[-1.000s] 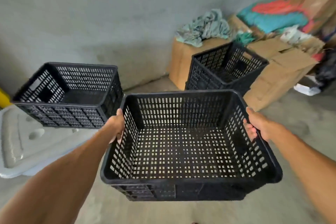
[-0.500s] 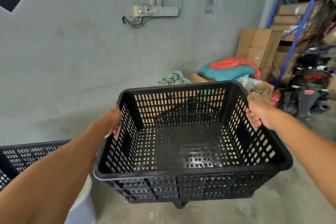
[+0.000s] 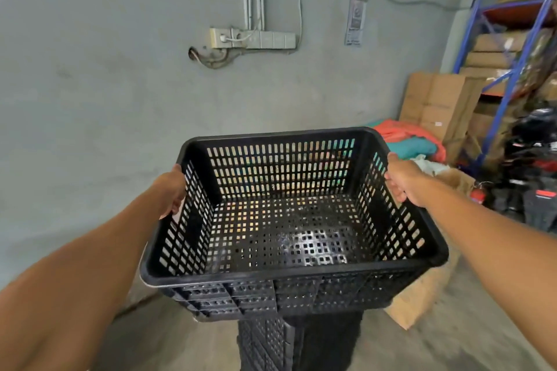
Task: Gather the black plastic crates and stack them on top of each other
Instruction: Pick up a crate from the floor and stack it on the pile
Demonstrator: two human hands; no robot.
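I hold an empty black perforated plastic crate (image 3: pixel 289 220) level in front of me at mid-frame. My left hand (image 3: pixel 172 190) grips its left rim and my right hand (image 3: pixel 402 181) grips its right rim. Directly beneath it, part of another black crate (image 3: pixel 298 340) shows at the bottom of the frame. Whether the two touch is hidden by the held crate.
A grey wall (image 3: pixel 120 99) with a socket strip (image 3: pixel 253 38) and cables stands ahead. Cardboard boxes (image 3: pixel 437 105), a red and teal cloth bundle (image 3: pixel 413 141), a blue metal rack (image 3: pixel 512 69) and a motorbike (image 3: pixel 536 166) fill the right side. A box (image 3: pixel 422 292) sits on the floor right of the crates.
I have carried the crate rightward and the view has tilted up; the crate on the left has left the frame and another crate now appears right under the held one.
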